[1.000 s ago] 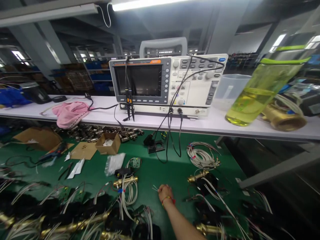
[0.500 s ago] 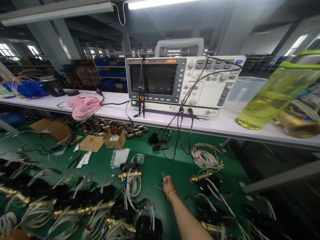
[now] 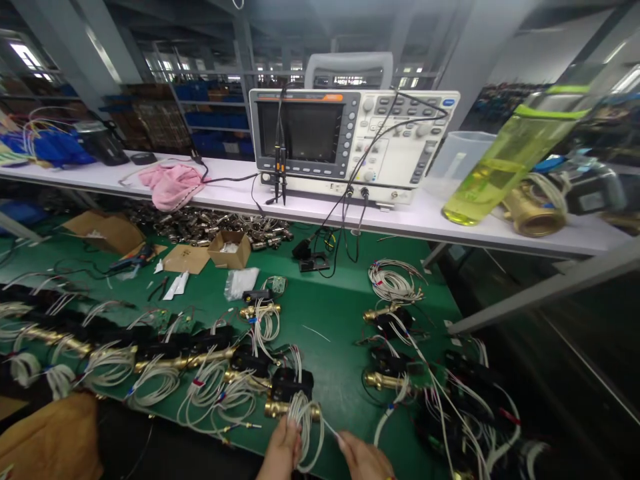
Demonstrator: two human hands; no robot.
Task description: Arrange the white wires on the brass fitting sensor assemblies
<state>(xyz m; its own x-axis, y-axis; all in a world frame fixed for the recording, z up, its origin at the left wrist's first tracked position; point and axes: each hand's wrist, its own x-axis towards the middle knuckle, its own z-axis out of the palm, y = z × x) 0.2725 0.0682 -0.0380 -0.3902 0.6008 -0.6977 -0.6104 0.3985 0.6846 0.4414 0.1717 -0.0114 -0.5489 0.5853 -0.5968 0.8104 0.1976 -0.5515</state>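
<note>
Both hands are at the bottom edge of the view, over the near edge of the green mat (image 3: 330, 313). My left hand (image 3: 281, 453) grips a coil of white cable (image 3: 305, 427) attached to a brass fitting with a black housing (image 3: 290, 393). My right hand (image 3: 364, 460) pinches a thin white strip (image 3: 331, 433), perhaps a cable tie, that runs to the coil. Only the fingers and knuckles of each hand show; the rest is cut off by the frame.
Rows of brass fittings with white cable coils (image 3: 150, 367) lie across the mat, more at right (image 3: 400, 347). An oscilloscope (image 3: 350, 143) with probes stands on the white shelf (image 3: 300, 210), beside a pink cloth (image 3: 173, 183) and a yellow-green bottle (image 3: 500, 160). Cardboard boxes (image 3: 230, 250) sit behind.
My right hand pulled back from the middle of the mat to the near edge with the thin strip. My left hand came into view holding the cable coil. The view tilted down.
</note>
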